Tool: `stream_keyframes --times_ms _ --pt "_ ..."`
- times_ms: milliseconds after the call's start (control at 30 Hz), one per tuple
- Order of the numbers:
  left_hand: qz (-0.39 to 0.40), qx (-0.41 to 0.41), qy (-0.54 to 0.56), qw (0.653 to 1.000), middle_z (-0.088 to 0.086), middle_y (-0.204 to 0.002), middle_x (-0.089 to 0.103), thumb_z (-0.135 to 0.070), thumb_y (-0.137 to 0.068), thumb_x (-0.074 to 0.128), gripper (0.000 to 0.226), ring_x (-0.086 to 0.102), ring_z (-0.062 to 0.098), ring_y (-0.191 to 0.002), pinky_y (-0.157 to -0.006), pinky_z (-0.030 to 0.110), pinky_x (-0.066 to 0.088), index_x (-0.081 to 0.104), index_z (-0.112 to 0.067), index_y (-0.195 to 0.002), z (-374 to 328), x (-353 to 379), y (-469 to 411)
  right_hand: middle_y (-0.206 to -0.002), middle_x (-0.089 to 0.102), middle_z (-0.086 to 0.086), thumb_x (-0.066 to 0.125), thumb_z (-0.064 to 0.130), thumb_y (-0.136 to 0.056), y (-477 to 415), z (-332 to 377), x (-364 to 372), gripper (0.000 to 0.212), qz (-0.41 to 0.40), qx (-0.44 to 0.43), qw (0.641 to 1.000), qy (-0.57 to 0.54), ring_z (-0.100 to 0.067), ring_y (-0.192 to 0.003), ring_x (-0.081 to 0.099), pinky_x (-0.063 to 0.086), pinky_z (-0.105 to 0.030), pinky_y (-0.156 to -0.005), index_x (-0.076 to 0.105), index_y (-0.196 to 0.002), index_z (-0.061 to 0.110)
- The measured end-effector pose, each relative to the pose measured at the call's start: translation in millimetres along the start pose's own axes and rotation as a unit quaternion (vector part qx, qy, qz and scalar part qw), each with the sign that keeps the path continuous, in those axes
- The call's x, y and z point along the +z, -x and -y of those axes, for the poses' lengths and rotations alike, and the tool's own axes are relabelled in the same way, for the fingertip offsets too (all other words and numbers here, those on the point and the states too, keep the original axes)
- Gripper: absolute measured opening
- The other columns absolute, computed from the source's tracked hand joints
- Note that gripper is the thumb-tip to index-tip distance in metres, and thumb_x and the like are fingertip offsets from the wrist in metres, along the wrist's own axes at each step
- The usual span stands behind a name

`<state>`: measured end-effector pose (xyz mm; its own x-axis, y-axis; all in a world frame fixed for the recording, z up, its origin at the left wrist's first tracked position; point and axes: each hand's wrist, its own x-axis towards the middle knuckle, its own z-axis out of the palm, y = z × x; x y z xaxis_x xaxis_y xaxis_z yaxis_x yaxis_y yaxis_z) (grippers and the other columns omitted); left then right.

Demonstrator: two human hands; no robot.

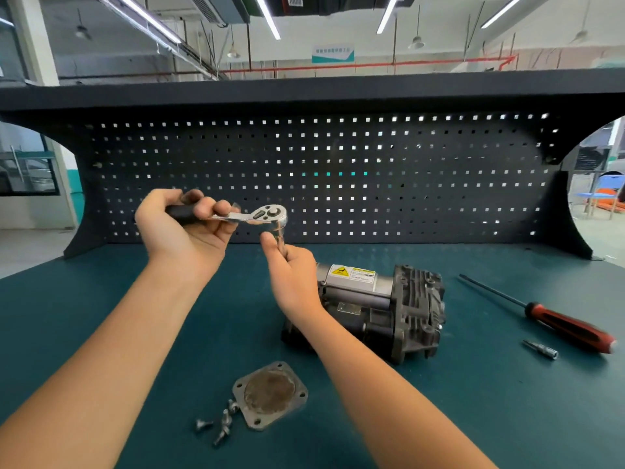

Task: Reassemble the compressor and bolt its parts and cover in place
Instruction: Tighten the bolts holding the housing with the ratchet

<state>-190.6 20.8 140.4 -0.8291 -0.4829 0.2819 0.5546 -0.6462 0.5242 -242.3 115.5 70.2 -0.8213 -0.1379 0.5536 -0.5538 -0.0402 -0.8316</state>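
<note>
My left hand (179, 228) grips the black handle of a chrome ratchet wrench (260, 214), held in the air above the bench. Under the ratchet's head, my right hand (291, 265) pinches a small metal bit or socket (280, 235). The grey compressor (382, 309) lies on its side on the green bench top, just right of my right wrist. A square metal cover plate (270, 394) with corner holes lies flat near the front. Several loose bolts (220, 423) lie at its left corner.
A red-and-black screwdriver (554, 319) lies at the right of the green bench top (101, 316), with a small metal bit (541, 349) in front of it. A dark pegboard (372, 170) closes off the back of the bench.
</note>
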Motion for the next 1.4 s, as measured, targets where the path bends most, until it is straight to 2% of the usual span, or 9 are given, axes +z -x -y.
stream_keyframes --times_ms 200,400,600,700,833,967,1133,1267,1400 --pt "0.042 -0.103 -0.073 0.991 -0.009 -0.037 0.030 -0.015 -0.073 0.044 0.011 0.037 0.008 -0.033 -0.048 0.014 0.046 0.050 -0.007 -0.071 -4.6 16.8 -30.3 -0.034 0.020 0.014 0.050 0.029 -0.096 -4.1 -2.2 -2.3 0.059 0.035 0.016 0.999 0.013 -0.005 -0.037 0.018 0.015 -0.019 -0.039 0.018 -0.048 0.025" --pt "0.071 -0.170 -0.108 0.977 -0.010 -0.034 0.027 -0.020 -0.087 0.042 0.023 0.034 0.004 -0.030 -0.044 0.010 0.040 0.053 -0.004 -0.075 0.8 31.6 -49.0 -0.037 0.020 0.015 0.050 0.027 -0.096 -4.4 -3.9 -7.5 0.054 0.054 0.014 0.998 0.008 -0.004 -0.039 0.018 0.016 -0.019 -0.041 0.019 -0.052 0.023" --pt "0.028 -0.031 -0.012 0.999 -0.007 -0.044 0.042 -0.026 -0.092 0.040 0.037 0.052 0.011 -0.045 -0.059 0.021 0.049 0.049 -0.015 -0.057 9.2 16.1 -9.8 -0.041 0.021 0.016 0.050 0.025 -0.096 -8.9 -0.4 -12.3 0.053 0.024 0.036 0.999 -0.023 -0.003 -0.040 0.017 0.019 -0.023 -0.044 0.020 -0.053 0.023" --pt "0.124 0.059 -0.083 0.987 -0.007 -0.063 0.060 -0.028 -0.088 0.046 0.033 0.067 0.011 -0.081 -0.074 0.027 0.051 0.057 -0.022 -0.058 15.8 3.3 37.4 -0.049 0.023 0.006 0.049 0.026 -0.097 -12.9 0.4 -12.7 0.050 0.010 0.050 0.998 -0.037 -0.008 -0.044 0.019 0.019 -0.027 -0.046 0.024 -0.054 0.022" --pt "0.198 0.174 -0.215 0.940 -0.013 -0.089 0.068 -0.036 -0.081 0.054 0.022 0.060 0.004 -0.110 -0.092 0.031 0.051 0.066 -0.033 -0.063 31.0 -10.1 75.6 -0.043 0.023 0.011 0.050 0.025 -0.096 -12.7 -0.4 -11.5 0.050 0.019 0.044 0.999 -0.015 -0.005 -0.039 0.020 0.020 -0.021 -0.040 0.025 -0.053 0.021" --pt "0.164 0.140 -0.109 0.970 -0.005 -0.066 0.064 -0.029 -0.096 0.035 0.048 0.067 0.015 -0.092 -0.085 0.029 0.048 0.061 -0.022 -0.056 21.1 -7.0 58.8 -0.052 0.022 0.005 0.053 0.030 -0.094 -8.1 -0.2 -16.3 0.046 0.053 0.067 0.996 -0.031 -0.008 -0.044 0.019 0.019 -0.024 -0.044 0.024 -0.059 0.024" --pt "0.112 0.141 -0.036 0.983 0.001 -0.050 0.050 -0.020 -0.092 0.037 0.045 0.060 0.022 -0.061 -0.064 0.027 0.049 0.050 -0.013 -0.050 22.3 2.8 34.8 -0.046 0.023 0.011 0.055 0.031 -0.093 -5.2 0.0 -19.4 0.047 0.069 0.083 0.993 -0.057 -0.006 -0.041 0.020 0.023 -0.020 -0.042 0.023 -0.059 0.024" --pt "0.080 0.050 0.013 0.995 0.000 -0.044 0.039 -0.025 -0.089 0.037 0.046 0.049 0.020 -0.045 -0.056 0.024 0.047 0.046 -0.014 -0.045 13.8 14.7 9.8 -0.048 0.024 0.009 0.055 0.030 -0.093 0.0 -2.4 -20.8 0.046 0.065 0.083 0.992 -0.062 -0.008 -0.045 0.021 0.022 -0.027 -0.051 0.024 -0.059 0.023" --pt "0.051 -0.081 0.009 0.995 -0.006 -0.038 0.030 -0.027 -0.089 0.038 0.036 0.036 0.012 -0.034 -0.046 0.016 0.041 0.046 -0.010 -0.058 6.7 26.2 -16.9 -0.054 0.026 0.009 0.052 0.028 -0.095 8.5 -1.5 -18.6 0.043 0.065 0.052 0.996 -0.018 -0.006 -0.050 0.024 0.025 -0.028 -0.057 0.025 -0.061 0.023"
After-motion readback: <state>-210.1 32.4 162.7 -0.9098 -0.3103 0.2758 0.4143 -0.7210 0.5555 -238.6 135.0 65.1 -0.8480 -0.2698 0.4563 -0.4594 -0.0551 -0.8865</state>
